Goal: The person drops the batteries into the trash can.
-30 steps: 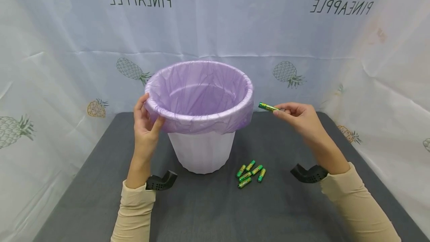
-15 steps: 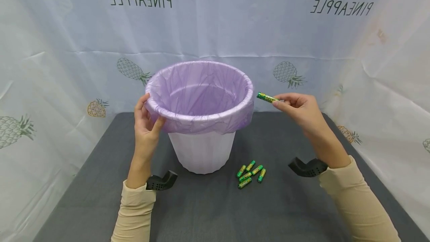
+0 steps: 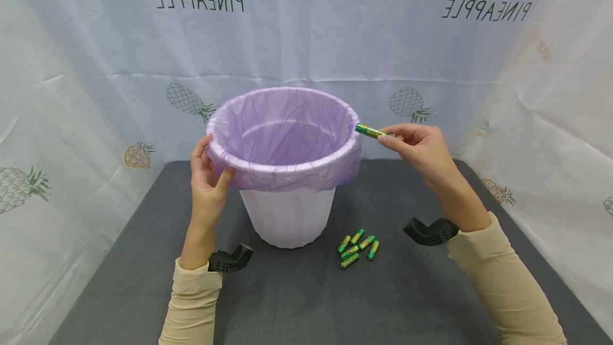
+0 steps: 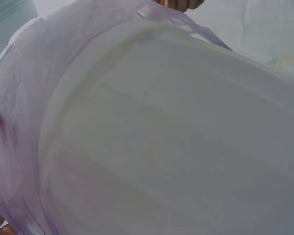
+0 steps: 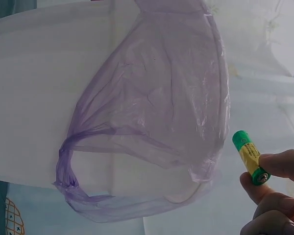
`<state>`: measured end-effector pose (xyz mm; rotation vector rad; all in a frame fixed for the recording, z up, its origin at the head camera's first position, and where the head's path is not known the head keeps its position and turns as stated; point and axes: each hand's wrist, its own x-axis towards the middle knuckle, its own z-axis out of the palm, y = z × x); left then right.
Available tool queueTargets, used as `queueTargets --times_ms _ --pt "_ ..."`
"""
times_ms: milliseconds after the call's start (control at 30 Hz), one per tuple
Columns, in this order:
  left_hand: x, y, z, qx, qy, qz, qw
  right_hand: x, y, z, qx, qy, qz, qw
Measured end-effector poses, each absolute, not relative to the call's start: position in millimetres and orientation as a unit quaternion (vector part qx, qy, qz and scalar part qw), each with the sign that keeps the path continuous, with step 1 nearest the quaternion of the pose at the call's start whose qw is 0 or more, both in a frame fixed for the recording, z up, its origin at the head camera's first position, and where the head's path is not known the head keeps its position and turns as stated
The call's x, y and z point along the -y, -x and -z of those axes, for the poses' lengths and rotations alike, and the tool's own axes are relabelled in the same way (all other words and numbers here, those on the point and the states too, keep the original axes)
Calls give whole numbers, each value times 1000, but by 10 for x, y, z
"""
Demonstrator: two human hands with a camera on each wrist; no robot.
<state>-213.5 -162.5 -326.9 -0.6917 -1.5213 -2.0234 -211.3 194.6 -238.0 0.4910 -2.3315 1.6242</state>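
Now the right hand (image 3: 421, 148) pinches a green battery (image 3: 370, 131) just at the right rim of the white bin (image 3: 287, 217) with purple liner (image 3: 287, 132). The left hand (image 3: 208, 180) grips the left rim. Five batteries (image 3: 356, 248) lie on the grey desk (image 3: 297, 302), right of the bin's base.

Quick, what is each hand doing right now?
Left hand: grips the bin rim.
Right hand: pinches a green battery.
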Motion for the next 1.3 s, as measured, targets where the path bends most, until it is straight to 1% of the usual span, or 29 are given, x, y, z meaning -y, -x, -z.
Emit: queueTargets --times_ms 733,1300 --pt "1632 2147 3287 560 255 747 252 -1563 2310 2367 792 -213 -556 136" --pt "1624 2148 3283 555 259 748 254 -1518 2332 2454 761 -214 -600 122"
